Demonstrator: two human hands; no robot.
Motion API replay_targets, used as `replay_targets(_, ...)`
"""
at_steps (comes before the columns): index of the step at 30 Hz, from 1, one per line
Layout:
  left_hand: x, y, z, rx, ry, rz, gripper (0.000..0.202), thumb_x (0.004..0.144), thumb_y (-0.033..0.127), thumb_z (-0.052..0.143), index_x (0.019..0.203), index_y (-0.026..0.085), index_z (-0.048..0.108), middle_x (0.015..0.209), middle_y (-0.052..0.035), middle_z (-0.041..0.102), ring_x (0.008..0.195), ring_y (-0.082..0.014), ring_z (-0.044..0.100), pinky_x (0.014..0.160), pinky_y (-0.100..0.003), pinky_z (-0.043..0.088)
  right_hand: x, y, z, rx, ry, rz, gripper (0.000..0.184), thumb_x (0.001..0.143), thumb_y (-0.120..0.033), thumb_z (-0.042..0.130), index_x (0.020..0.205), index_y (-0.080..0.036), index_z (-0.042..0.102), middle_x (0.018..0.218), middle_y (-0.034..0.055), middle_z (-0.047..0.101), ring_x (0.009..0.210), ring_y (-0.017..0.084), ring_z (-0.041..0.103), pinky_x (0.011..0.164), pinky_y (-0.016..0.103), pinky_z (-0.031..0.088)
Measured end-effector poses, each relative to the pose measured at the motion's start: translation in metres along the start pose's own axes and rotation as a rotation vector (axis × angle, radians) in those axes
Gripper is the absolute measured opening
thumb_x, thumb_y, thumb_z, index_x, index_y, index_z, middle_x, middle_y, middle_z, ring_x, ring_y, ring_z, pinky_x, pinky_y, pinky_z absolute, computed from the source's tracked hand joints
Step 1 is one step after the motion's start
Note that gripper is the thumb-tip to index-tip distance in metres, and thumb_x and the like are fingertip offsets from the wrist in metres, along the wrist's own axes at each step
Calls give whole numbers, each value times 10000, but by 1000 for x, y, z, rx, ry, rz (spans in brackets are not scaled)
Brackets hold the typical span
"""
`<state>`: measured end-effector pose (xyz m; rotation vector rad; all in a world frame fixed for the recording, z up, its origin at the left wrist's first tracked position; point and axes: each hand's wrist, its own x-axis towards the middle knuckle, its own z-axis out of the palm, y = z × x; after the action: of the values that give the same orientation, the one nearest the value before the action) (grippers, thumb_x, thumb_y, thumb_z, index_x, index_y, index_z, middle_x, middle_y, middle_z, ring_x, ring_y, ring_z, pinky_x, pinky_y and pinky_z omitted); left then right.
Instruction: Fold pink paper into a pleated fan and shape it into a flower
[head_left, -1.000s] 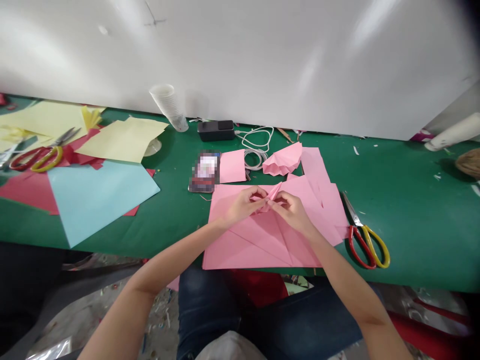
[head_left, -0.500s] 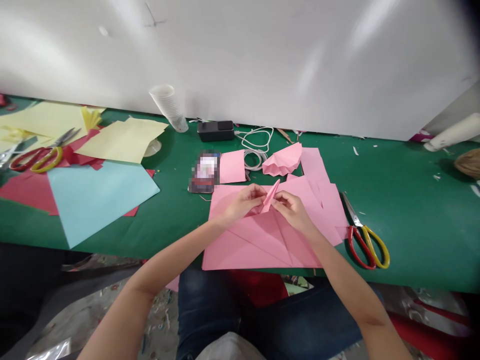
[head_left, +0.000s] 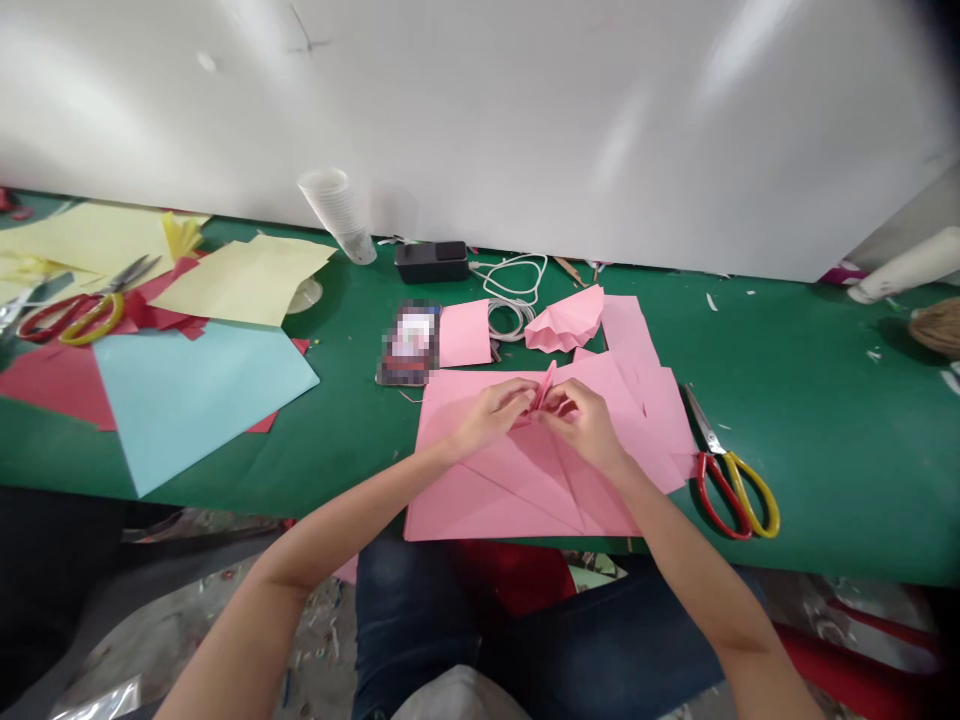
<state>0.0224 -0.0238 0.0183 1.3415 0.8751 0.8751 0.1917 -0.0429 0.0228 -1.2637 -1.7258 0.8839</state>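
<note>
My left hand (head_left: 489, 412) and my right hand (head_left: 582, 420) meet over a stack of large pink paper sheets (head_left: 517, 480) on the green table (head_left: 825, 420). Both pinch a small folded pink paper piece (head_left: 544, 388) that stands up on edge between the fingertips. Fingers of both hands are curled closed around it. A finished folded pink paper shape (head_left: 566, 320) lies just beyond the hands.
Red and yellow scissors (head_left: 731, 480) lie right of the pink sheets. A phone (head_left: 410, 342), a small pink square (head_left: 465, 332), a white cable (head_left: 514, 290), a black box (head_left: 432, 260) and stacked plastic cups (head_left: 337, 212) sit behind. Blue paper (head_left: 202, 385), yellow sheets (head_left: 244, 278), and more scissors (head_left: 82, 310) lie left.
The small pink piece has been folded narrower and now stands more upright. Both hands have drawn closer together around it. Nothing else on the table has moved.
</note>
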Motion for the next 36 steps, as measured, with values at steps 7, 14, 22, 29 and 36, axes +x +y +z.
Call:
replay_targets(7,1,-2,-3,-5,16,-10,135,797,198,553,907,126,586,834,-55,661,731,-119,621,597,-203,474,-2,-2,3,-5,-27,-22,241,710,-257,744,888,-227,585,835,4,619,744,148,590,659,284,504)
replay_targets(14,3,-12,0,14,88,-18,136,781,151,539,901,125,599,788,-43,676,683,-115,636,579,-201,488,-3,0,5,-100,4,-59,205,729,-234,723,868,-218,573,790,8,591,683,146,563,638,295,496)
replay_targets(22,2,-10,-2,50,56,76,225,828,221,543,1010,127,637,943,-81,696,820,-148,662,737,-264,530,-2,6,3,-180,89,-88,87,812,-278,631,858,-216,592,856,38,664,783,181,630,730,336,512)
replay_targets(29,1,-6,-2,46,42,58,239,798,208,586,1007,136,678,1034,-91,710,929,-194,671,840,-320,538,-2,6,2,-166,63,-53,124,772,-305,669,848,-219,623,850,28,700,789,188,654,718,327,518)
replay_targets(36,3,-6,-4,53,35,80,238,791,230,610,997,135,682,1035,-95,711,948,-196,667,864,-322,527,-1,2,1,-111,32,-1,94,794,-250,612,873,-209,639,869,40,707,773,179,660,732,324,529)
